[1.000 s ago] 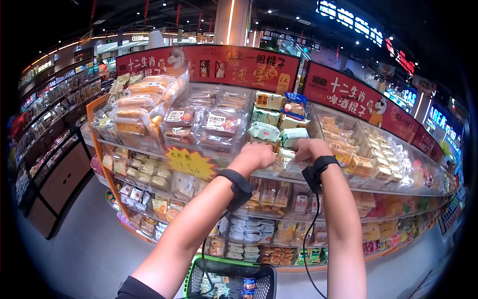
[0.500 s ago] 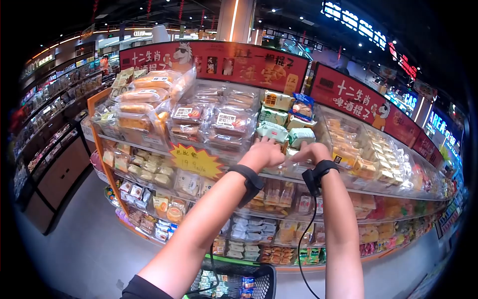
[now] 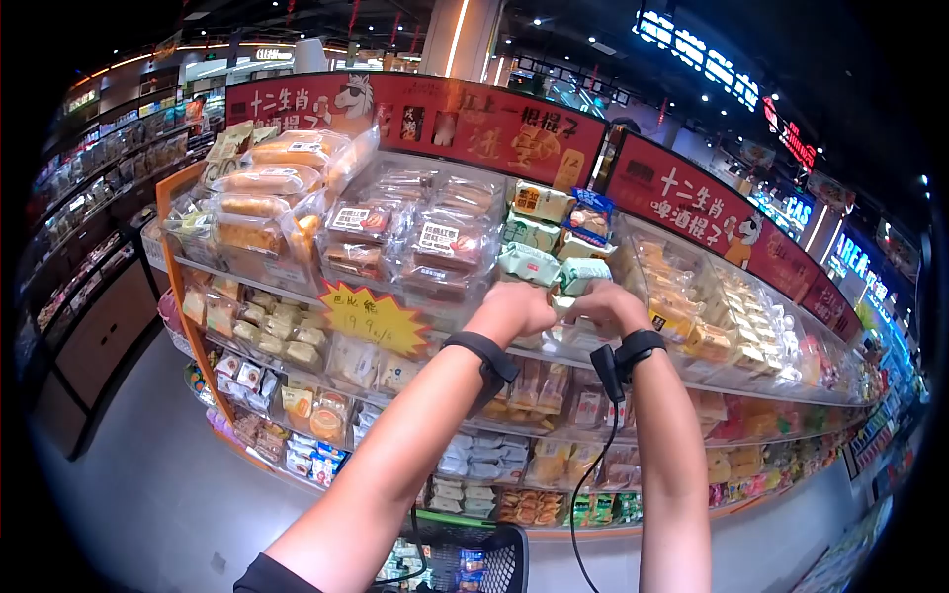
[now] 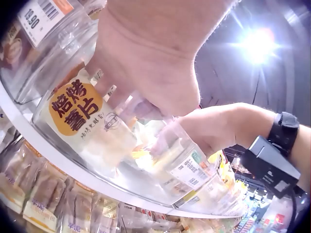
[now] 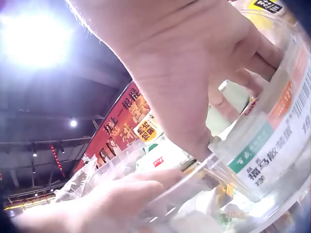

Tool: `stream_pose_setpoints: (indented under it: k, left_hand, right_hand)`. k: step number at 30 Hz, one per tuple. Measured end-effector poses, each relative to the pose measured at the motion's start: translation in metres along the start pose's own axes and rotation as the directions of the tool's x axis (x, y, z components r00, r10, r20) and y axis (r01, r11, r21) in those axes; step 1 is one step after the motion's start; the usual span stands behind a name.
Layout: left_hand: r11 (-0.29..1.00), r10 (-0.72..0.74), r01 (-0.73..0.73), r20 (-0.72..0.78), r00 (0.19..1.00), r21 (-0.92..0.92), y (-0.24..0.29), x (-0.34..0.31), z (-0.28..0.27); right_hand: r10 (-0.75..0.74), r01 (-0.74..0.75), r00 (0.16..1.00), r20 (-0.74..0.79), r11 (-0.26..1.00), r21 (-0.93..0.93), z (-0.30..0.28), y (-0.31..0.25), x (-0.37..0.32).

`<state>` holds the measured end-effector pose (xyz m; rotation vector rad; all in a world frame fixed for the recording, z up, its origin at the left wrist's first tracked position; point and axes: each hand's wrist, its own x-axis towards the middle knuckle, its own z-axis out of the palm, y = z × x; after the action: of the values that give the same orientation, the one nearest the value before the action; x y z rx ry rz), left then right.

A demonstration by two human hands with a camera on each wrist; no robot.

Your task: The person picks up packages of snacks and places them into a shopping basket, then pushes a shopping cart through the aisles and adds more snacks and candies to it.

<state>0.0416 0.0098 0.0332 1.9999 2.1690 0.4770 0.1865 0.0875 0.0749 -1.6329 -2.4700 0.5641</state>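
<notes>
My left hand (image 3: pixel 522 312) reaches down into a clear shelf bin, its fingertips hidden among wrapped snacks. Against it, in the left wrist view, stands a cream packet (image 4: pixel 80 116) with a yellow-orange label; I cannot tell whether those fingers hold anything. Close on the right, my right hand (image 3: pixel 613 304) bends over the adjoining part of the display. Its curled fingers and thumb are around a pale green packet (image 5: pixel 228 109) in the right wrist view, behind the bin's clear front with a price label (image 5: pixel 272 150). More pale green packets (image 3: pixel 529 263) are stacked just beyond both hands.
Bagged breads (image 3: pixel 287 148) and boxed cakes (image 3: pixel 445 242) fill bins on the left; a yellow price sign (image 3: pixel 376 318) sticks out below. Wrapped pastries (image 3: pixel 682 296) lie to the right. Under the shelves is a black basket (image 3: pixel 509 553) with packets inside. Cables hang from my wrists.
The left hand's fingers, visible spread on the packets half a second ago, have dipped lower into the bin. The right hand stays close by, bent over the packets. The head view has shifted slightly.
</notes>
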Motion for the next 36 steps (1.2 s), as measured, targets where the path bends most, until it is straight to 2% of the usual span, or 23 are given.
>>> stream_pose_setpoints:
  k: [3,7,10,14,18,25,28,31,34,36]
  left_hand:
    - [0.999,0.005,-0.005,0.004,1.000,0.032,0.000,-0.001,0.000]
    - [1.000,0.006,-0.006,0.012,1.000,0.027,0.000,-0.001,0.003]
    - [1.000,-0.003,0.004,-0.012,1.000,0.021,-0.001,0.000,0.004]
    - [1.000,-0.005,0.005,-0.049,0.999,0.006,-0.002,0.002,0.004]
    - [1.000,0.005,-0.007,-0.069,0.998,-0.031,-0.006,0.008,0.011]
    - [0.995,-0.055,0.045,-0.109,0.993,-0.086,-0.005,0.004,0.009]
    - [0.995,0.001,-0.011,-0.099,0.995,-0.100,-0.010,0.008,0.009]
    - [0.958,0.160,-0.206,-0.222,0.962,-0.200,-0.018,0.010,0.014]
    - [0.935,0.184,-0.230,-0.184,0.965,-0.271,-0.020,0.013,0.015]
    - [0.925,0.200,-0.246,-0.180,0.963,-0.288,-0.021,0.014,0.015]
  right_hand:
    - [-0.033,0.022,0.984,-0.176,0.998,-0.063,-0.006,0.001,0.008]
    - [0.013,-0.017,0.997,-0.078,0.999,-0.048,-0.024,-0.009,-0.014]
    - [-0.064,0.039,0.972,-0.225,0.993,-0.114,-0.015,-0.005,-0.015]
    - [-0.087,0.024,0.961,-0.262,0.972,-0.236,-0.025,-0.015,-0.028]
    - [-0.144,0.099,0.949,-0.281,0.981,-0.168,-0.036,-0.010,-0.031]
    - [-0.215,0.226,0.949,-0.230,0.974,0.020,-0.050,0.007,-0.041]
    - [-0.237,0.246,0.949,-0.208,0.969,0.023,-0.047,0.011,-0.042]
    - [-0.295,0.310,0.936,-0.193,0.949,0.051,-0.046,0.014,-0.040]
    - [-0.306,0.312,0.944,-0.121,0.949,0.040,-0.049,0.018,-0.033]
    - [-0.242,0.244,0.965,-0.106,0.970,0.015,-0.048,0.019,-0.030]
